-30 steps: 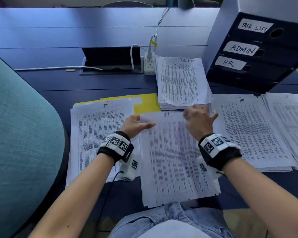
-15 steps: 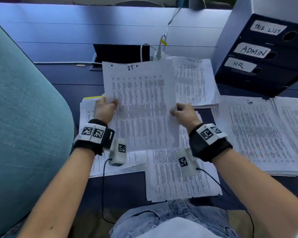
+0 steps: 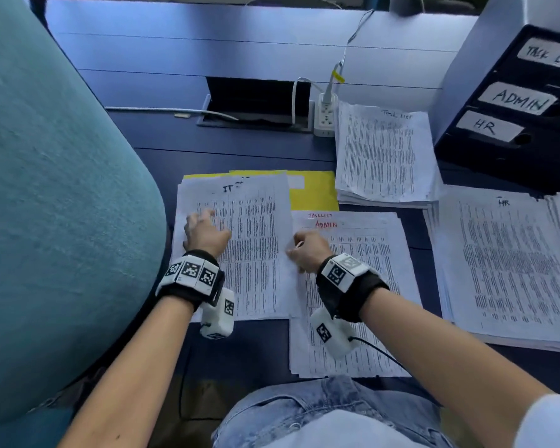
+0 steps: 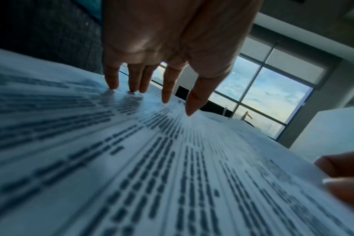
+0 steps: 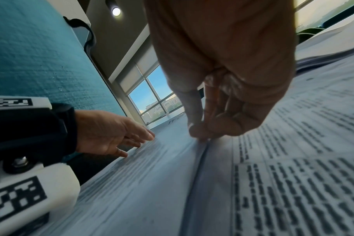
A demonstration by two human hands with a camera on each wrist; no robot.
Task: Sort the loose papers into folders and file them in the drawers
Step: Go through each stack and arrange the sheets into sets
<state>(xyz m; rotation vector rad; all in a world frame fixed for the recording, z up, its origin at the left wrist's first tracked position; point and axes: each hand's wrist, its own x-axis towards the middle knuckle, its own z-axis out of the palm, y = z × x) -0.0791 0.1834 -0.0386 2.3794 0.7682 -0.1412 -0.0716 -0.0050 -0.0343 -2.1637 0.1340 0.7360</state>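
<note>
Spread and straight, the left hand (image 3: 204, 232) presses its fingertips (image 4: 111, 85) on the IT sheet (image 3: 256, 247), which tops the pile at nine o'clock over a yellow folder (image 3: 314, 192). At centre the right hand (image 3: 307, 250) pinches that sheet's right edge beside the ADMIN pile (image 3: 369, 253). Labelled drawers (image 3: 514, 101) stand at two o'clock.

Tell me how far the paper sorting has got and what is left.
Done: sheets lie in labelled stacks, the IT pile, Task List pile and HR pile. In hand: the left hand rests on the IT pile's top sheet while the right hand pinches its edge. Left: the centre stack, topped by an ADMIN sheet, the yellow folder lies under papers, and nothing shows filed in the drawers.
</note>
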